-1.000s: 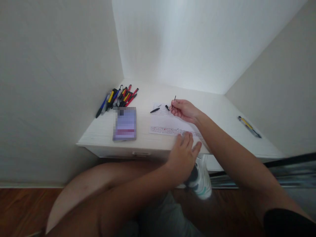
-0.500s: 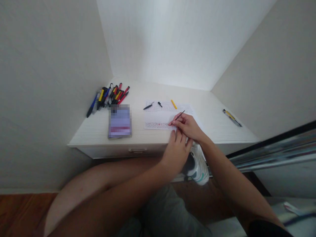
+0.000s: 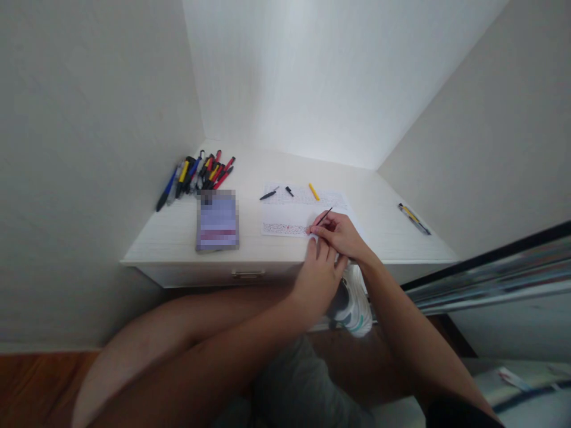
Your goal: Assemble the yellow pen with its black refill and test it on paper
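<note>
My right hand (image 3: 341, 235) pinches a thin dark pen refill (image 3: 325, 216) like a pen, its lower end at the paper's right side. Under it lies a white sheet of paper (image 3: 285, 213) with dense rows of small dark and some red marks along its near and far parts. My left hand (image 3: 319, 276) is open, fingers stretched forward over the desk's front edge, touching the underside of my right hand. On the far part of the sheet rest a black pointed pen part (image 3: 268, 195), a small black clip piece (image 3: 289, 191) and a yellow tube (image 3: 314, 191).
Several pens (image 3: 200, 172) lie heaped at the desk's left. A phone-like device (image 3: 217, 221) with a blurred screen sits in front of them. Another yellow-and-grey pen-like thing (image 3: 414, 219) lies far right. Walls enclose the white desk (image 3: 375, 196); below is a drawer handle (image 3: 248, 274) and a white shoe (image 3: 358, 306).
The view has shifted slightly. My right hand and the refill sit a little lower in view, the refill still pinched. My left hand stays almost in place.
</note>
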